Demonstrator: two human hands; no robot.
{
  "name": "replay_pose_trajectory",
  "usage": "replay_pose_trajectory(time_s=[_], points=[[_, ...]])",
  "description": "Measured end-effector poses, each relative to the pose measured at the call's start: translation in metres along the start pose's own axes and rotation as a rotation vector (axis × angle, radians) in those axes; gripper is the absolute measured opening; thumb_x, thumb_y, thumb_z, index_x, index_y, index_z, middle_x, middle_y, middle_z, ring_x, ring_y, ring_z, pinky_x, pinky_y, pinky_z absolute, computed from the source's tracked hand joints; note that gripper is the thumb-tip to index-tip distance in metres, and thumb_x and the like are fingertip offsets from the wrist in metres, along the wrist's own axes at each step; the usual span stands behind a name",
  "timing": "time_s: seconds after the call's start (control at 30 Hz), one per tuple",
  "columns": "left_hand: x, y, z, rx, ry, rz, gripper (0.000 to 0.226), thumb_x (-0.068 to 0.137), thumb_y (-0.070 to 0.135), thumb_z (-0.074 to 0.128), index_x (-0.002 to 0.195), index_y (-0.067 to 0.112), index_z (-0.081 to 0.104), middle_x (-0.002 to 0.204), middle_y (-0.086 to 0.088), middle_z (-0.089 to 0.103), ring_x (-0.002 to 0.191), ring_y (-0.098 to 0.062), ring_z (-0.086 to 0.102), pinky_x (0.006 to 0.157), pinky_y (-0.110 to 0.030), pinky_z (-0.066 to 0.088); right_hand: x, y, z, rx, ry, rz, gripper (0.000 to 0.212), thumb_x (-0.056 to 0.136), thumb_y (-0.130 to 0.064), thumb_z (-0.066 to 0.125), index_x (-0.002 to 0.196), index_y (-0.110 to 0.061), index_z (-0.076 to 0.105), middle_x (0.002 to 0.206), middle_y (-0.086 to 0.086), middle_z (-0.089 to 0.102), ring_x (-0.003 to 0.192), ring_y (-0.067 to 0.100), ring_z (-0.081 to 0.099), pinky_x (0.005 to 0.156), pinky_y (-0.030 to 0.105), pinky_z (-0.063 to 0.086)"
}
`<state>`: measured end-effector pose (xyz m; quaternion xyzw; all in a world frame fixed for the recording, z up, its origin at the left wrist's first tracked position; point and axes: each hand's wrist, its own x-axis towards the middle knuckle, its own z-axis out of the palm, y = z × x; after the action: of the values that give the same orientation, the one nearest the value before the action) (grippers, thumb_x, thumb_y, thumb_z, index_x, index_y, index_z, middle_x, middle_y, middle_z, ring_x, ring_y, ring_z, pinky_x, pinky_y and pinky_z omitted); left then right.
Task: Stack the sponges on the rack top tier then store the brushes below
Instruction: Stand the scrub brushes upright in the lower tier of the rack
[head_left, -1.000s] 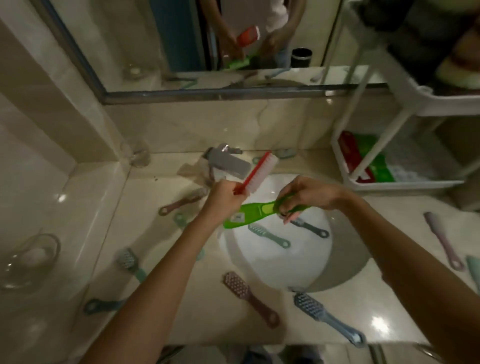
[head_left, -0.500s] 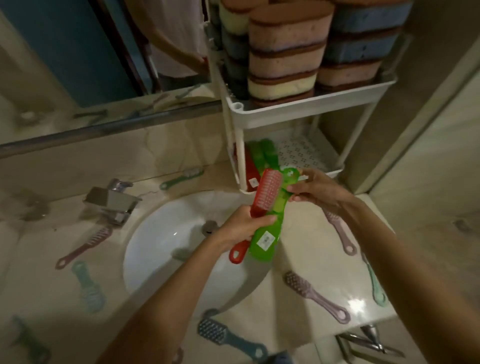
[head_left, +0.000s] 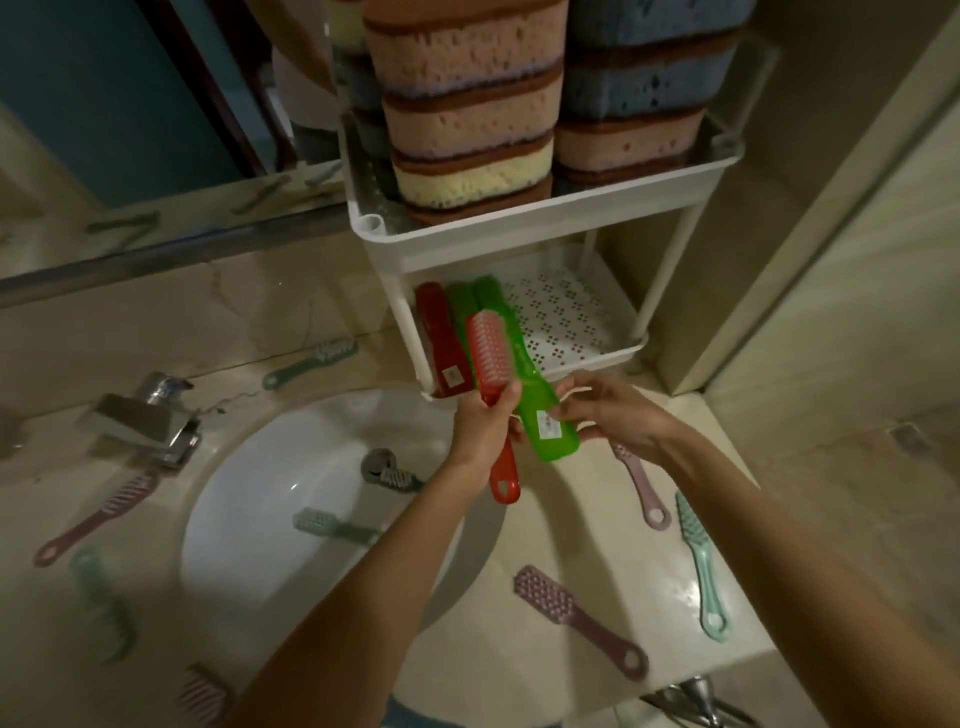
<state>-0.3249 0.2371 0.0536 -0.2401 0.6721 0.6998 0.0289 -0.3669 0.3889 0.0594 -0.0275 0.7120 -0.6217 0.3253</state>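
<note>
— Where do things stand?
— Upper centre, your rack (head_left: 519, 228) carries the sponges (head_left: 467, 104). Mid-frame, your left hand (head_left: 483, 426) grips the red brush (head_left: 491, 364), and your right hand (head_left: 608, 410) pinches the green brush (head_left: 540, 410) at the lower tier's lip.
— Risk?
— That light pinch: bump the stored brushes (head_left: 441, 343) and the green one may slip off.

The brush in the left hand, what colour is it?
It is a red brush with pale bristles; head view.

Rack stood behind basin.
From the basin (head_left: 270, 551), the rack (head_left: 519, 224) stood at one o'clock: sponges (head_left: 467, 104) on its top tier, stored brushes (head_left: 439, 332) in the lower, held brushes (head_left: 488, 358) at its front edge; tap (head_left: 140, 421) at ten; loose brushes (head_left: 576, 618) on the counter (head_left: 571, 525), three round to twelve.
</note>
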Motion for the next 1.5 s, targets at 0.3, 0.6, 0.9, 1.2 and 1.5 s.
replay_pose_trajectory(time_s=[0.3,0.6,0.9,1.2,1.5], points=[[0.025,-0.001,-0.039,0.189,0.117,-0.01,0.022,0.098,0.013,0.04,0.103,-0.003,0.054,0.055,-0.008,0.059,0.032,-0.007,0.055,0.037,-0.018,0.049,0.088,-0.036,0.016,0.025,0.311,0.005,0.017,0.083,0.002,0.061,0.085,-0.01,0.05,0.088,0.008,0.06,0.072,0.016,0.062,0.056,0.02,0.053],[0.034,0.002,-0.045,0.261,0.1,0.006,0.022,0.099,0.018,0.039,0.11,0.003,0.049,0.056,-0.005,0.052,0.029,-0.002,0.047,0.034,-0.016,0.044,0.135,-0.021,0.043,-0.402,0.294,0.056,0.024,0.082,-0.004,0.063,0.106,-0.003,0.057,0.118,0.02,0.058,0.103,0.031,0.059,0.09,0.041,0.051],[0.037,-0.004,-0.042,0.327,0.105,0.005,0.024,0.097,0.018,0.04,0.118,0.008,0.048,0.087,-0.019,0.059,0.053,-0.007,0.051,0.052,-0.02,0.045,0.14,-0.014,0.042,-0.656,0.274,0.027,0.023,0.084,-0.017,0.063,0.1,0.0,0.065,0.105,0.019,0.066,0.096,0.029,0.064,0.08,0.034,0.05],[0.037,0.006,-0.032,0.366,0.013,-0.037,0.026,0.097,0.018,0.037,0.119,0.01,0.047,0.093,-0.006,0.055,0.071,-0.01,0.052,0.059,-0.021,0.043,0.114,-0.023,0.03,-0.47,0.441,-0.235,0.019,0.088,-0.002,0.05,0.105,-0.005,0.058,0.107,0.011,0.062,0.088,0.015,0.057,0.067,0.02,0.049],[0.046,0.017,-0.005,1.111,-0.064,0.268,0.038,0.094,0.01,0.04,0.133,0.012,0.04,0.126,-0.011,0.047,0.118,-0.029,0.043,0.097,-0.04,0.036,0.074,-0.034,0.002,0.098,0.368,-0.12,0.034,0.092,-0.017,0.051,0.126,-0.015,0.045,0.109,0.007,0.058,0.088,0.018,0.059,0.072,0.03,0.054]])
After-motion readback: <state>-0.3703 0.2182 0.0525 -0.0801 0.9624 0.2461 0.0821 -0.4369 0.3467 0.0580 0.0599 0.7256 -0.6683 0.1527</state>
